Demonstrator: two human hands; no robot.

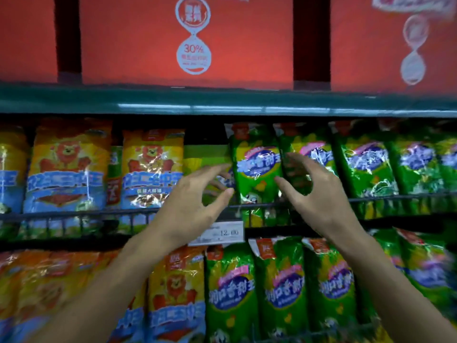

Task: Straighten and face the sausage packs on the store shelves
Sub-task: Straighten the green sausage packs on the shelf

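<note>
A green sausage pack (256,167) stands upright at the left end of a row of green packs (366,167) on the upper shelf. My left hand (195,201) reaches toward its left edge with fingers spread and relaxed, the fingertips close to the pack; whether they touch it I cannot tell. My right hand (314,194) hovers in front of the neighbouring green pack (306,157), fingers loosely curved and holding nothing. Yellow packs with a bear print (68,167) fill the shelf's left side.
A black wire rail (99,214) fronts the upper shelf, with a white price tag (220,233) clipped below it. The lower shelf holds more yellow packs (176,293) and green packs (282,288). Red boxes (188,40) stand on the green top shelf (222,105).
</note>
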